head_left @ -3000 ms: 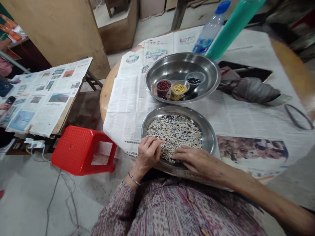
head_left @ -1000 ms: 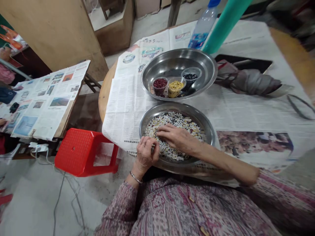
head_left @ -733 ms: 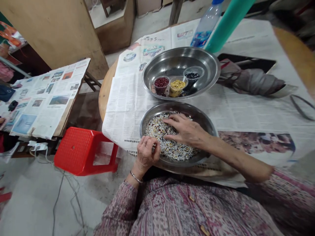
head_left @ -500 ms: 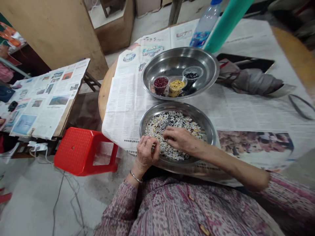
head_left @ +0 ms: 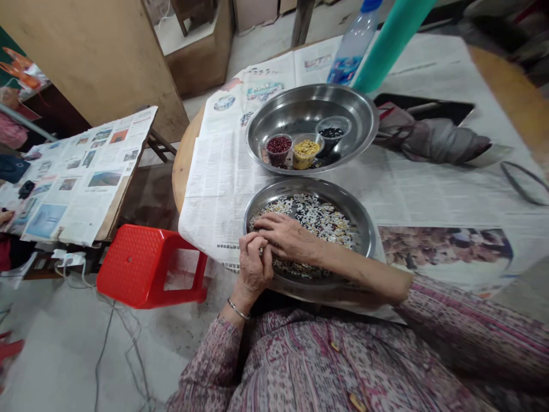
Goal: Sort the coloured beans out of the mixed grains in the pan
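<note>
A steel pan (head_left: 364, 240) in front of me holds mixed beans and rice (head_left: 326, 220). My left hand (head_left: 253, 266) rests curled on the pan's near left rim, its fingers closed; what they hold is hidden. My right hand (head_left: 289, 239) lies over the grains at the pan's left side, fingertips bent down and touching my left hand. Behind it a second steel pan (head_left: 300, 109) carries three small cups: red beans (head_left: 278, 146), yellow beans (head_left: 306, 150) and black beans (head_left: 331, 134).
Newspaper (head_left: 218, 177) covers the round table. A folded grey umbrella (head_left: 433, 143), a water bottle (head_left: 354, 48) and a green cylinder (head_left: 392, 37) lie beyond the pans. A red stool (head_left: 148, 266) stands at the left, beside another newspaper-covered table (head_left: 77, 177). Cables cross the floor.
My right hand has slid leftward across the grains and now meets my left hand at the pan's left rim. My left hand has stayed curled in place.
</note>
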The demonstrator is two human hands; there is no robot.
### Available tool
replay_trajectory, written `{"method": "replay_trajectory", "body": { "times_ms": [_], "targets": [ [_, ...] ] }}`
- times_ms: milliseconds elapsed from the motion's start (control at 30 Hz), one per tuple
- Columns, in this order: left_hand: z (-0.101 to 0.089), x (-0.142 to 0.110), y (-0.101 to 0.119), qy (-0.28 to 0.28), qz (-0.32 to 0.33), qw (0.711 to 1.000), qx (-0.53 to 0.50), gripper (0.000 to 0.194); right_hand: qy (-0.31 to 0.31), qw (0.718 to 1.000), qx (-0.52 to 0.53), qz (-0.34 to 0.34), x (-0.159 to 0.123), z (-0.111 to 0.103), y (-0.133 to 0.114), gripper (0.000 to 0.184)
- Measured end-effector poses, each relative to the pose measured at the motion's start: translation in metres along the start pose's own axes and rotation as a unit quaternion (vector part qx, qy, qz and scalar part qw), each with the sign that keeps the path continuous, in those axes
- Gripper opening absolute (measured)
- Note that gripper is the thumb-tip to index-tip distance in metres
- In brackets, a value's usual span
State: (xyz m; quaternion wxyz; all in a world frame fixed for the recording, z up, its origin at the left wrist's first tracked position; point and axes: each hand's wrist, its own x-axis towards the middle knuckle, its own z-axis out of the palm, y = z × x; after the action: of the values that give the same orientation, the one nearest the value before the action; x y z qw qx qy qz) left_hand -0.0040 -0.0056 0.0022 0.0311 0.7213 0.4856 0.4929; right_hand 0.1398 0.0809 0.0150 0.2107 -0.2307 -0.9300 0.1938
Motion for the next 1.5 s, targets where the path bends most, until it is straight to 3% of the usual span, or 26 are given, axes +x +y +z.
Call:
{"method": "replay_trajectory", "body": {
  "times_ms": [133, 300, 433, 533, 667, 767, 867, 1100, 1233, 1367, 1500],
  "targets": [
    [0.0, 0.0, 0.0, -0.013, 0.0, 1.0, 0.011, 0.012, -0.003, 0.998, -0.053, 0.043, -0.008, -0.016, 0.02, 0.023],
    [-0.001, -0.001, -0.001, -0.026, -0.003, 1.0, 0.008, 0.012, -0.015, 0.991, -0.021, 0.13, -0.05, -0.033, 0.036, 0.025],
    [-0.001, 0.001, 0.0, -0.041, 0.004, 0.999, 0.017, 0.012, 0.025, 0.988, 0.015, 0.155, -0.085, -0.036, 0.029, 0.024],
    [-0.002, 0.005, 0.0, -0.051, 0.021, 0.998, 0.035, 0.01, 0.058, 0.986, 0.018, 0.154, -0.095, -0.035, 0.016, 0.029],
    [-0.003, 0.007, 0.001, -0.064, 0.036, 0.996, 0.04, 0.01, 0.047, 0.989, -0.033, 0.137, -0.086, -0.024, 0.0, 0.041],
    [-0.003, 0.007, 0.001, -0.067, 0.033, 0.996, 0.043, 0.01, -0.004, 0.992, -0.029, 0.122, -0.072, -0.012, -0.008, 0.029],
    [-0.002, 0.006, 0.0, -0.067, 0.035, 0.996, 0.042, 0.011, -0.017, 0.991, -0.001, 0.129, -0.059, -0.004, -0.01, 0.019],
    [-0.002, 0.006, 0.001, -0.052, 0.036, 0.997, 0.037, 0.011, 0.02, 0.971, 0.153, 0.182, -0.048, -0.019, -0.004, 0.02],
    [-0.003, 0.006, 0.001, -0.058, 0.033, 0.997, 0.039, 0.011, -0.026, 0.979, 0.165, 0.119, -0.057, -0.024, -0.014, 0.018],
    [-0.003, 0.004, 0.001, -0.063, 0.026, 0.997, 0.034, 0.012, -0.091, 0.984, 0.149, 0.04, -0.057, -0.014, -0.026, 0.025],
    [-0.002, 0.004, 0.001, -0.052, 0.024, 0.998, 0.028, 0.012, -0.052, 0.996, 0.061, 0.042, -0.049, -0.004, -0.017, 0.025]
  ]
}}
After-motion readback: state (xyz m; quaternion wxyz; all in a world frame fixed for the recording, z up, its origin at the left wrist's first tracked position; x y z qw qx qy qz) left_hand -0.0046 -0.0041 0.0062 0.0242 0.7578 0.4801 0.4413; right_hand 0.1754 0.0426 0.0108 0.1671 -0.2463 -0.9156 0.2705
